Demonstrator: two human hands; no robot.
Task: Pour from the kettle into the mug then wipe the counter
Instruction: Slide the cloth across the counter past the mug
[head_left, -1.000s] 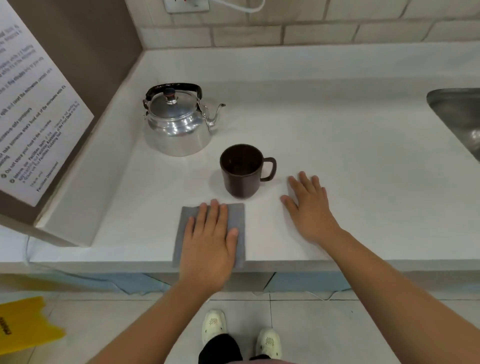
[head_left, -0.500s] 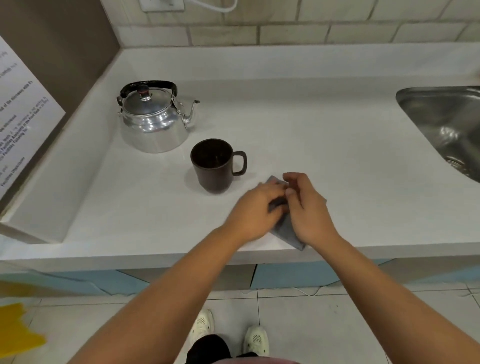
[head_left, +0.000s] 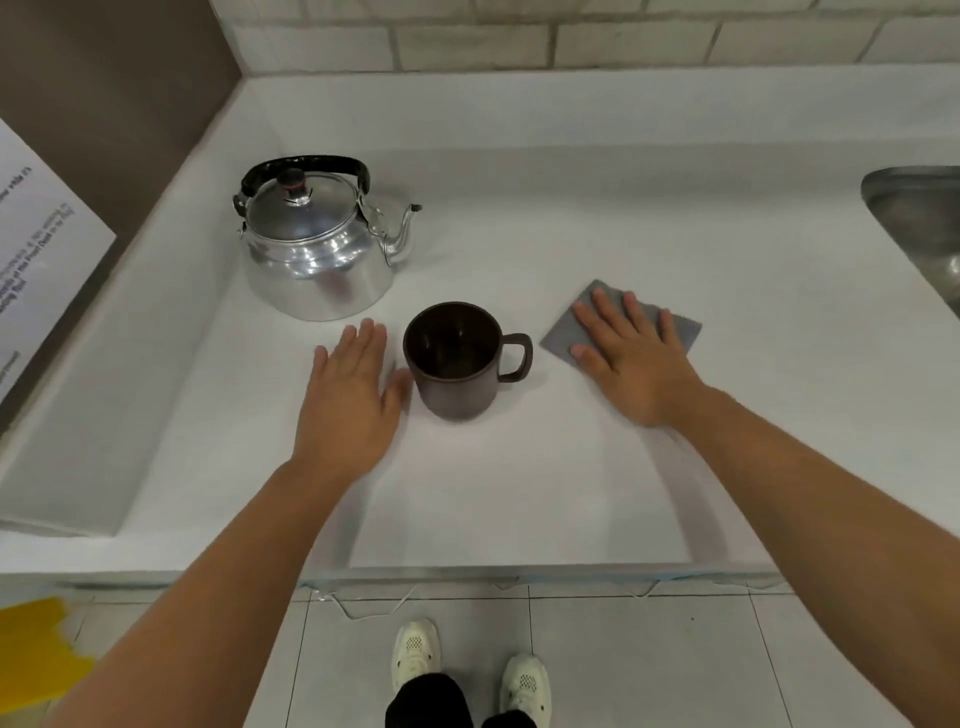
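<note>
A shiny metal kettle (head_left: 317, 249) with a black handle stands at the back left of the white counter (head_left: 519, 493), spout pointing right. In front of it sits a dark brown mug (head_left: 451, 358), handle to the right. My left hand (head_left: 353, 395) lies flat and open on the counter just left of the mug, thumb close to its side. My right hand (head_left: 631, 358) presses flat on a grey cloth (head_left: 571, 327) to the right of the mug.
A steel sink (head_left: 919, 234) is set into the counter at the far right. A raised ledge and a brown wall with a printed notice (head_left: 36, 260) bound the left. Tiled wall runs behind. A yellow object (head_left: 36, 649) lies on the floor below.
The cloth passed from under my left hand to my right hand, which has slid it to the right of the mug. My left hand has moved to the mug's left side.
</note>
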